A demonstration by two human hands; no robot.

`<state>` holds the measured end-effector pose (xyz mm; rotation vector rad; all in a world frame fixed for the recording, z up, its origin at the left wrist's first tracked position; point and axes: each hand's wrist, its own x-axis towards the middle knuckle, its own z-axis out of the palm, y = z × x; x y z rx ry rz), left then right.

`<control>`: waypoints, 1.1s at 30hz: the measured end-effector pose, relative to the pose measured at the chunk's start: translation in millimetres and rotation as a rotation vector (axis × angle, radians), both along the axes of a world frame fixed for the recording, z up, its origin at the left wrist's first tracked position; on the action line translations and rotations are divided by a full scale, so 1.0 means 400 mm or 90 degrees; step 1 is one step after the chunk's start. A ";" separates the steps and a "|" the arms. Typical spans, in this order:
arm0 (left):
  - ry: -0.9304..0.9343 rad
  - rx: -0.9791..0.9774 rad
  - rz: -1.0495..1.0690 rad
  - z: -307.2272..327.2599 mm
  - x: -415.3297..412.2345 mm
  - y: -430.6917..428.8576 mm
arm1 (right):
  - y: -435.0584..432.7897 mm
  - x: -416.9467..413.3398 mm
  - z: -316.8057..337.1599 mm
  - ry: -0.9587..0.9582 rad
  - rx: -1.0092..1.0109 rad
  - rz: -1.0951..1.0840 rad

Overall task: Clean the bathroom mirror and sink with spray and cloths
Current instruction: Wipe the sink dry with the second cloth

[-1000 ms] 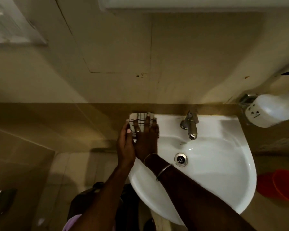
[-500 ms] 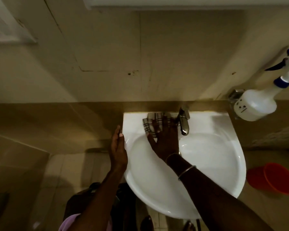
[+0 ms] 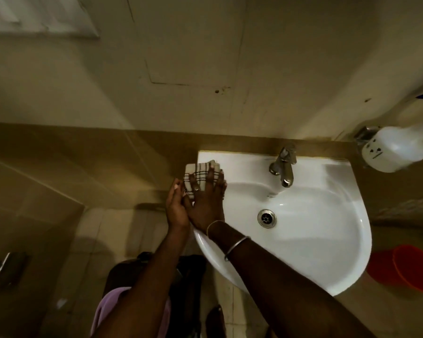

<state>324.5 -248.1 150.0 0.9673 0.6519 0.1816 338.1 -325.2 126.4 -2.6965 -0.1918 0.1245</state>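
Right hand [image 3: 205,203], fingers flat on the checked cloth [image 3: 199,170], is back at the back-left corner of the sink [image 3: 327,240]. 0.5 s ago it had the cloth on the back ledge right beside the faucet [image 3: 282,167]; 1 s ago it was at this same corner. Net: one pass right, one back. Left hand [image 3: 175,208] at the left rim was apart from the right hand 0.5 s ago, now touches it again. Drain [image 3: 266,218] is uncovered again; the right wrist hid it. View shifted: nozzle of the spray bottle [image 3: 396,152] is now cut off at the right edge.
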 end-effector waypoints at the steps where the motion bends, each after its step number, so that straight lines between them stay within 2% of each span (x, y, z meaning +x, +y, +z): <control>1: 0.011 -0.011 0.007 -0.006 -0.006 0.001 | -0.006 -0.011 0.000 0.006 0.002 0.022; 5: 0.062 -0.048 -0.028 -0.029 -0.037 0.008 | -0.006 -0.025 -0.001 0.030 0.000 0.032; 11: 0.066 -0.040 -0.095 -0.016 -0.080 0.027 | 0.033 0.034 0.031 0.046 0.012 -0.144; 17: 0.096 -0.056 -0.019 -0.003 -0.156 0.028 | 0.023 -0.045 0.014 0.013 -0.023 -0.021; 21: 0.109 -0.019 -0.014 -0.009 -0.206 0.023 | 0.030 -0.121 0.013 0.050 -0.020 0.024; 29: 0.065 0.041 -0.038 -0.003 -0.288 -0.037 | -0.057 -0.277 0.064 0.165 0.091 0.073; 33: 0.058 0.056 -0.038 -0.001 -0.338 -0.069 | -0.106 -0.341 0.084 0.165 0.110 0.073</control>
